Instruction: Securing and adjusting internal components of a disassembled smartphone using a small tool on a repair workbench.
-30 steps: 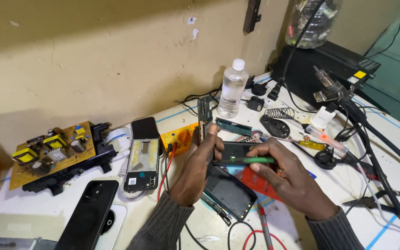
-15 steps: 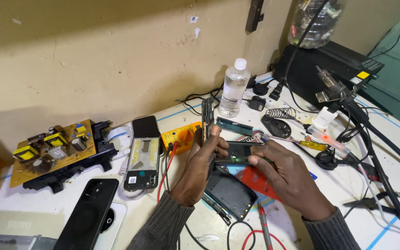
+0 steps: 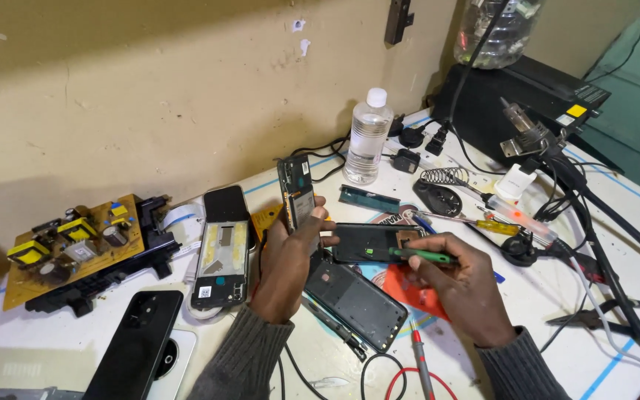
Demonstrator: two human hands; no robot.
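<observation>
My left hand (image 3: 288, 261) grips the left end of an opened black phone body (image 3: 368, 242), held level above the table. My right hand (image 3: 462, 285) holds a green-handled tool (image 3: 420, 256) whose tip rests on the phone's inner side near a copper-coloured patch. Under both hands lies a black phone back cover (image 3: 355, 302) on a red mat (image 3: 409, 290). A narrow phone frame (image 3: 296, 191) stands upright behind my left fingers.
A clear water bottle (image 3: 368, 137) stands at the back. At left sit a yellow circuit board (image 3: 68, 248), a stripped phone chassis (image 3: 220, 264) and a black phone (image 3: 136, 347). Cables, a yellow-handled screwdriver (image 3: 487, 224), plugs and a black box (image 3: 527, 96) crowd the right side. A multimeter probe (image 3: 420, 363) lies near the front.
The view has shifted slightly. My hands hold the phone body as before, and the green tool's tip has moved a little along its inner side.
</observation>
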